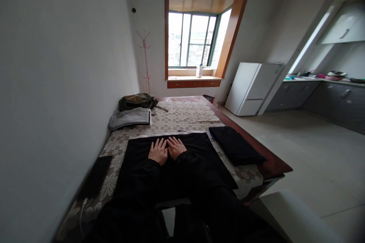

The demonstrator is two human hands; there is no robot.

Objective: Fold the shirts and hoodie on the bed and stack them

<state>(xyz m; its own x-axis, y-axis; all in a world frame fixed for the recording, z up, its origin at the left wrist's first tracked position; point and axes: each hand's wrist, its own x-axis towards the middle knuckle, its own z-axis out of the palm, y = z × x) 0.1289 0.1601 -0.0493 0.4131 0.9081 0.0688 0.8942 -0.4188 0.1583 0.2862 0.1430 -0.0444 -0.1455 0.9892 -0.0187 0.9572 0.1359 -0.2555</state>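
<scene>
A black garment (196,148), perhaps a pair of trousers, lies spread out on the patterned tablecloth (182,115). A pale strip runs along its far edge. My left hand (158,152) rests flat on the upper middle of the cloth, palm down and fingers spread. Close beside it, nearly touching at the fingertips, my right hand (176,148) also lies flat with its fingers stretched out. Neither hand holds anything. Black sleeves cover both forearms and blend into the garment, so its near edge is hard to make out.
A folded black cloth (236,145) lies to the right. At the far left are folded grey clothing (129,118) and a dark green backpack (138,101). A black device (95,176) with a white cable (81,216) lies by the wall. A white seat (295,216) stands front right.
</scene>
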